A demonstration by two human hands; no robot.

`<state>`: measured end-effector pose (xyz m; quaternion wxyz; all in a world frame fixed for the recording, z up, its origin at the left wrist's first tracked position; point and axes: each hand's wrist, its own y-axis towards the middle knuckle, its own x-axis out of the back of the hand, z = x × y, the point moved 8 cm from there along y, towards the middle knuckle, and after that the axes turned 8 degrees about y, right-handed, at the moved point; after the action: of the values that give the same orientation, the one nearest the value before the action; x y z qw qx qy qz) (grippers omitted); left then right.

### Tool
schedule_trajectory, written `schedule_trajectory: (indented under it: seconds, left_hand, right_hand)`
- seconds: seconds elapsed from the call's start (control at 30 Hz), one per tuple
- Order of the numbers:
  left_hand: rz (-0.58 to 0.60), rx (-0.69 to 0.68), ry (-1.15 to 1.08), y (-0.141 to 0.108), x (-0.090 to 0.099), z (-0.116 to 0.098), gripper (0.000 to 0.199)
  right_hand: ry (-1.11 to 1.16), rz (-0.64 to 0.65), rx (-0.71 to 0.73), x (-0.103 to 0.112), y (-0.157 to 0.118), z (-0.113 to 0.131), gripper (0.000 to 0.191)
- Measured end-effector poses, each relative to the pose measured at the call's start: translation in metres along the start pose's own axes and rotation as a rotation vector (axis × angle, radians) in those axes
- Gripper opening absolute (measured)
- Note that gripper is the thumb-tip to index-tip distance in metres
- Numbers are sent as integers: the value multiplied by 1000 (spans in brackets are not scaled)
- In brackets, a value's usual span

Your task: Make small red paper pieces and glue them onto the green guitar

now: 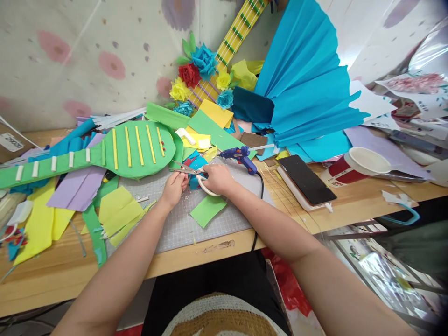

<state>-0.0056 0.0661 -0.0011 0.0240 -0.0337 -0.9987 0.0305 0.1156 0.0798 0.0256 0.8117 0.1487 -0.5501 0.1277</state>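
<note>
My right hand (pixel 217 179) grips a pair of scissors (pixel 208 187) with white handles, and its metal blades point left over the mat. Right beside the blades, my left hand (pixel 174 187) is closed with its fingers pinched together; whatever they hold is too small to make out. Blue paper pieces (pixel 198 163) lie just behind and under the scissors. A light green paper rectangle (pixel 209 210) rests on the grey cutting mat (pixel 171 233) below my right hand. Behind my hands lies a green paper-covered instrument shape (pixel 136 165) with yellow strips and white bars along its neck.
A blue glue gun (pixel 241 156) with a black cord lies right of my hands. Farther right are a black phone (pixel 307 179) and a paper cup (pixel 353 167). Blue pleated paper (pixel 308 70) and paper flowers (pixel 189 74) stand at the back. Yellow and purple paper (pixel 77 189) covers the left side.
</note>
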Motion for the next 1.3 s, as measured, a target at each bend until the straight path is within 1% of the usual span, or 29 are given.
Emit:
schedule_trajectory:
  seconds: [0.1,0.17,0.33,0.47,0.5,0.57,0.7,0.77,0.87,1.0,1.13,1.3]
  left_hand:
    - [-9,26,12,0,0,1,20]
    - [-8,19,32,1,0,1,21]
    - [-7,-96,88,4,1,-3,25]
    - [8,-145,96,6,-1,-6,29]
    - [10,-148,85,6,-2,-7,29]
    - [12,-147,50,5,-3,-9,30]
    - [4,-130,25,3,-4,-7,30]
    - [-18,-112,66,3,-2,-4,28]
    - [-55,-135,178,3,4,-5,21]
    - [-124,-213,370,-1,9,-18,15]
    - [-182,-258,496,-6,12,-28,23]
    - [-187,-251,589,-8,13,-27,30]
  right_hand:
    - [4,39,20,0,0,1,33]
    - [19,59,43,2,1,1,34]
    - [114,145,80,10,5,-2,39]
    - [225,278,36,9,5,-7,35]
    - [238,295,26,8,5,-7,34]
    - [236,271,11,8,4,-8,33]
    - [184,110,28,11,3,-9,31]
    - [159,68,51,10,1,-7,31]
    - [151,71,73,8,-1,-3,32]
    - [154,91,55,8,-2,0,31]
    - [162,97,57,7,-3,3,30]
    - [142,88,58,4,-4,3,32]
